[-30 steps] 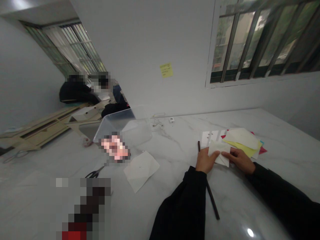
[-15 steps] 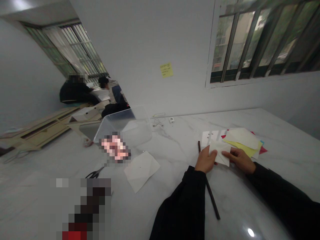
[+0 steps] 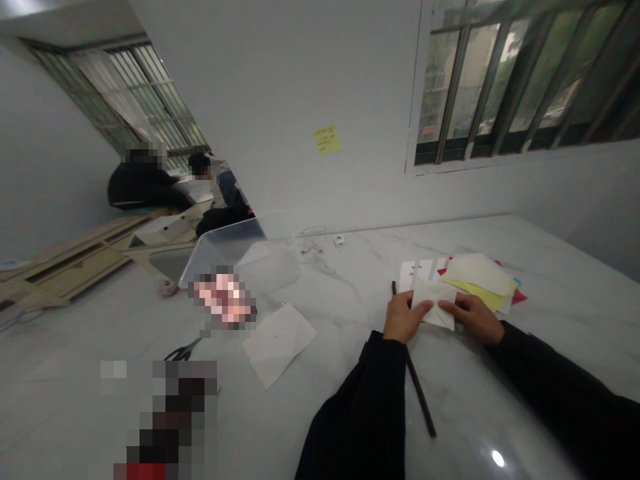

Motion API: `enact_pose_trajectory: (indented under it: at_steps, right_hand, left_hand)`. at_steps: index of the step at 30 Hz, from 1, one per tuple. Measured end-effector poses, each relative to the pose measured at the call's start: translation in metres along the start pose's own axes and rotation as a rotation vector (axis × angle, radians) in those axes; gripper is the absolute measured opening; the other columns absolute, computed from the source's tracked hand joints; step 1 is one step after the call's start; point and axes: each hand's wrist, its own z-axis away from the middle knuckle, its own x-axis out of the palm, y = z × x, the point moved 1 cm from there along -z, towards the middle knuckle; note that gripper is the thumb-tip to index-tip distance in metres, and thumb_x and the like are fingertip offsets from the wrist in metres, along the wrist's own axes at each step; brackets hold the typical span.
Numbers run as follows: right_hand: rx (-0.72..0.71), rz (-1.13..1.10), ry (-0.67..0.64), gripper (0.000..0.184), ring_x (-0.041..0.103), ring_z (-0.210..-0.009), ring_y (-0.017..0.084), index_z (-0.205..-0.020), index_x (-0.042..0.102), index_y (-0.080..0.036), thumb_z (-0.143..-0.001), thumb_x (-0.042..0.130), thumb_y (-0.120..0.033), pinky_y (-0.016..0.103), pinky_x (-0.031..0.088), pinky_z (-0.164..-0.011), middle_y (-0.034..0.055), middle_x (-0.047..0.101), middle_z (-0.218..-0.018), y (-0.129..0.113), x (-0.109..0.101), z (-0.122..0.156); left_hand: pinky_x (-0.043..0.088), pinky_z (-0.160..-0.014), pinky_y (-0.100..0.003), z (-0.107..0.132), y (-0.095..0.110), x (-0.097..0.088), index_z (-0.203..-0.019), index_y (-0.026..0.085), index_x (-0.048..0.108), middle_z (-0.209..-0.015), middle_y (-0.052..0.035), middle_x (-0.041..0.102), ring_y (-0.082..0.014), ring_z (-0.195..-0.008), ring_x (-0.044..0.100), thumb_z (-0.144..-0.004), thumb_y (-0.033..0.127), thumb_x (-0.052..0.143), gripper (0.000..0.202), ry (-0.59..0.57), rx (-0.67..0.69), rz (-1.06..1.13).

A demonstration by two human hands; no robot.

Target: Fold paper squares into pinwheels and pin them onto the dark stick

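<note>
A small folded white paper [image 3: 434, 301] lies on the white marble table [image 3: 350, 373]. My left hand [image 3: 400, 318] presses its left edge, thumb and fingers pinched on it. Pinching the paper's right side is my right hand [image 3: 475, 317]. Under my left wrist a thin dark stick [image 3: 419, 393] runs along the table. Just behind the folded paper is a pile of coloured sheets [image 3: 477, 280], cream, yellow and red.
A creased white sheet [image 3: 278, 342] and black scissors [image 3: 183, 350] lie to the left. A clear plastic box [image 3: 240, 257] stands behind them. Two other people sit at a wooden table [image 3: 100, 250] far left. A yellow note [image 3: 327, 140] hangs on the wall.
The view has shifted slightly left. Both hands stay on the folded paper, with small finger movements along its edges.
</note>
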Motion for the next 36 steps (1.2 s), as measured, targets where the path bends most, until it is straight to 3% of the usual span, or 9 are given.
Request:
enact_pose_trajectory:
  at_steps: [9, 17, 24, 29, 32, 36]
  right_hand:
    - [-0.006, 0.02, 0.0, 0.044, 0.064, -0.065, 0.022, -0.076, 0.072, -0.017, -0.077, 0.061, -0.06, 0.03, 0.051, -0.056, 0.0049, 0.07, -0.067, 0.0, 0.0, 0.001]
    - [-0.01, -0.046, -0.044, 0.042, 0.067, -0.076, 0.025, -0.09, 0.073, -0.018, -0.077, 0.064, -0.057, 0.032, 0.053, -0.063, 0.0048, 0.074, -0.081, -0.001, 0.0, 0.0]
    - [-0.026, -0.083, -0.062, 0.04, 0.067, -0.08, 0.025, -0.087, 0.071, -0.018, -0.078, 0.065, -0.057, 0.032, 0.053, -0.068, 0.0048, 0.073, -0.081, 0.003, 0.001, -0.001]
    - [-0.124, 0.059, 0.092, 0.052, 0.06, -0.06, 0.017, -0.086, 0.068, -0.018, -0.091, 0.04, -0.061, 0.029, 0.049, -0.058, 0.0038, 0.067, -0.072, -0.006, -0.004, -0.008]
    - [-0.232, 0.349, 0.12, 0.039, 0.064, -0.072, 0.019, -0.096, 0.07, -0.02, -0.089, 0.049, -0.052, 0.031, 0.05, -0.07, 0.0048, 0.071, -0.081, -0.016, -0.003, -0.023]
    - [-0.224, 0.601, 0.165, 0.028, 0.065, -0.071, 0.019, -0.102, 0.071, -0.02, -0.084, 0.059, -0.038, 0.029, 0.047, -0.068, 0.0057, 0.073, -0.081, -0.018, 0.006, -0.056]
  left_hand:
    - [0.052, -0.075, -0.032, -0.002, 0.001, 0.0, -0.1, 0.013, 0.074, -0.097, -0.0115, 0.074, -0.0249, -0.087, 0.068, -0.074, 0.038, 0.071, 0.036, -0.039, -0.061, 0.049]
    - [0.053, -0.077, -0.033, -0.005, -0.004, -0.002, -0.103, 0.012, 0.074, -0.097, -0.0114, 0.074, -0.0247, -0.087, 0.068, -0.074, 0.038, 0.07, 0.038, -0.07, -0.056, 0.07]
    - [0.052, -0.075, -0.033, -0.002, 0.004, -0.004, -0.098, 0.012, 0.075, -0.093, -0.011, 0.075, -0.0244, -0.084, 0.068, -0.073, 0.037, 0.071, 0.035, -0.056, -0.084, 0.026]
    - [0.053, -0.076, -0.033, -0.008, 0.002, -0.015, -0.096, 0.011, 0.075, -0.096, -0.0124, 0.074, -0.0249, -0.086, 0.068, -0.074, 0.033, 0.071, 0.032, 0.1, -0.067, 0.156]
    - [0.053, -0.079, -0.034, -0.014, -0.003, -0.027, -0.096, 0.01, 0.073, -0.098, -0.0131, 0.074, -0.0245, -0.089, 0.068, -0.074, 0.032, 0.07, 0.031, 0.289, -0.087, 0.288]
    - [0.052, -0.083, -0.032, -0.019, -0.013, -0.042, -0.097, 0.011, 0.071, -0.105, -0.0147, 0.072, -0.024, -0.097, 0.067, -0.073, 0.032, 0.073, 0.033, 0.531, -0.132, 0.472]
